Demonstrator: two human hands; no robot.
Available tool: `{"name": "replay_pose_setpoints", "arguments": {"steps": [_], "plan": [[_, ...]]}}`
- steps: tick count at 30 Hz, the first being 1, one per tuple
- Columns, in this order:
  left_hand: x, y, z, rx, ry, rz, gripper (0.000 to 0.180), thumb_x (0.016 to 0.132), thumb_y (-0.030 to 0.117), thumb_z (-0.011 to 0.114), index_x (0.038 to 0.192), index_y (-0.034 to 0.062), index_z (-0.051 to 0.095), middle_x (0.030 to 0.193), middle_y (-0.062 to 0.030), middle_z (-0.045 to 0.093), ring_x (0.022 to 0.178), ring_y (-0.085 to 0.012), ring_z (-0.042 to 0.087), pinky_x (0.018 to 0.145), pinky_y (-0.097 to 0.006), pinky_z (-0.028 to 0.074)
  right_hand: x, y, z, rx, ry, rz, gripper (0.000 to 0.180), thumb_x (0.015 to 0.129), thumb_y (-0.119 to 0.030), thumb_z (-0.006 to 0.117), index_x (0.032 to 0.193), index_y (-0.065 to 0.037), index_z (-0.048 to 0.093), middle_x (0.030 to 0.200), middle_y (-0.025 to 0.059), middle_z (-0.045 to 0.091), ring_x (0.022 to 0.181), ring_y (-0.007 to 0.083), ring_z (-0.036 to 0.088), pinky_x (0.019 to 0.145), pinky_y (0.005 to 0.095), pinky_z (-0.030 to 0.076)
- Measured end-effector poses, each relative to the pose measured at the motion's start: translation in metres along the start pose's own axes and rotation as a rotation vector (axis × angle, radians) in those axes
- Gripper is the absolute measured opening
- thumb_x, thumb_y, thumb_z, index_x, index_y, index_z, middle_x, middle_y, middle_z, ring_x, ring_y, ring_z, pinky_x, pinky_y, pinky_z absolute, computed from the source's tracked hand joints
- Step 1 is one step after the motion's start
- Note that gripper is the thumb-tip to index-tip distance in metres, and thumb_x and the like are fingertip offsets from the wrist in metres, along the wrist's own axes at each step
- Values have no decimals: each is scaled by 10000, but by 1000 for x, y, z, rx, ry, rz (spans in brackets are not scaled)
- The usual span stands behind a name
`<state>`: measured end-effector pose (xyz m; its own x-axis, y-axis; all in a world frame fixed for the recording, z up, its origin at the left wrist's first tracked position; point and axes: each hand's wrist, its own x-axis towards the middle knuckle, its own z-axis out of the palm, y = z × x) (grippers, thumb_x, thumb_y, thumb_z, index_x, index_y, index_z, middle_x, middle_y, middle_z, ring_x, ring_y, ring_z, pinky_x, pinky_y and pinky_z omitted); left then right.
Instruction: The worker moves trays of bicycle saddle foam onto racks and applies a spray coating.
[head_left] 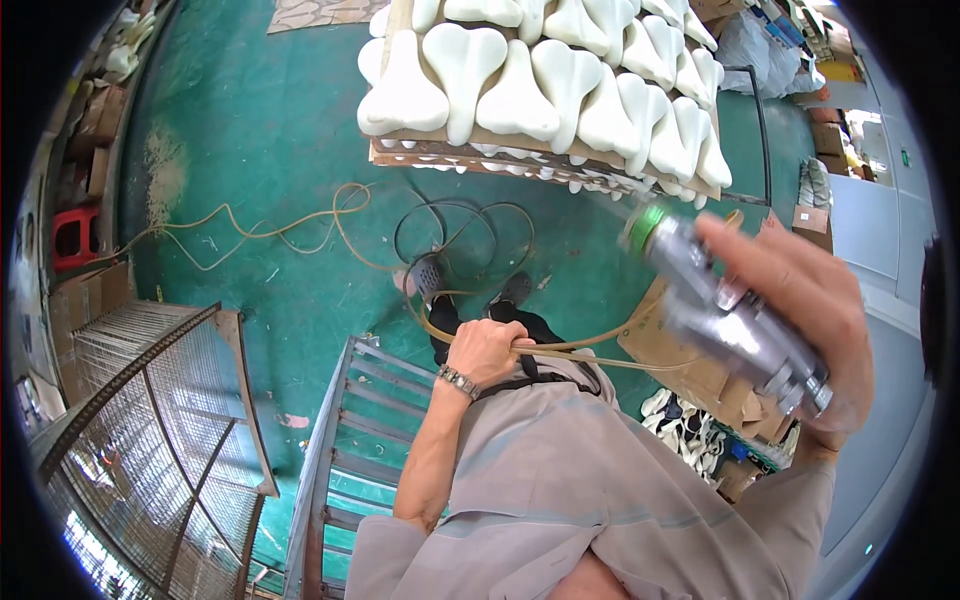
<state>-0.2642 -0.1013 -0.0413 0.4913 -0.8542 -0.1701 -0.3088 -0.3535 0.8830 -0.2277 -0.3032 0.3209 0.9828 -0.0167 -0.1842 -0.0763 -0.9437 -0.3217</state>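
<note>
A spray gun (pixel 735 325) of smooth grey metal, stubby and cylindrical, with a green ring (pixel 645 225) near its nozzle end, is held in the right hand (pixel 828 300). The right fingers are wrapped around its upper side, somewhat blurred; whether the trigger is pressed cannot be told. By the left hand (pixel 485 352), a slender, flexible tan hose (pixel 540 349) is gripped, its fingers curled into a fist around two strands. A linked metal watch (pixel 459 381) is worn just behind that fist. Further loops are spread on the green floor (pixel 290 290) ahead of the left fingers. Beyond the right fingertips, glossy white saddle-shaped pieces (pixel 515 95) are ranged on a thin brown board (pixel 395 146), wide and narrow ends alternating; about nine are counted in the nearest row, with more rows behind. Below the right fingers, flat brown cardboard (pixel 655 345) and a heap of black-and-white pieces (pixel 685 430), too jumbled to be counted, are seen. To the left of the left fingers, one slatted metal frame (pixel 316 480), one wire-mesh rack (pixel 190 420) and, farther off, one red plastic stool (pixel 75 238) are placed.
</note>
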Motion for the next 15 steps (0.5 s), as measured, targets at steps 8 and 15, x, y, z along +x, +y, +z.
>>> {"name": "replay_pose_setpoints", "arguments": {"steps": [8, 15], "plan": [[13, 5, 1, 31, -57, -3, 169, 910, 274, 731, 871, 114, 767, 717, -139, 716, 710, -354, 696, 644, -477, 517, -26, 31, -12, 54, -101, 22, 708, 760, -325, 727, 1360, 47, 664, 919, 142, 687, 802, 267, 658, 727, 343, 498], [26, 17, 6, 92, -114, 31, 184, 907, 292, 737, 879, 115, 778, 721, -148, 716, 706, -362, 696, 640, -478, 521, -20, 46, -8, 135, 238, 81, 685, 776, -343, 724, 1359, 15, 682, 873, 109, 666, 796, 249, 660, 694, 364, 483]]}}
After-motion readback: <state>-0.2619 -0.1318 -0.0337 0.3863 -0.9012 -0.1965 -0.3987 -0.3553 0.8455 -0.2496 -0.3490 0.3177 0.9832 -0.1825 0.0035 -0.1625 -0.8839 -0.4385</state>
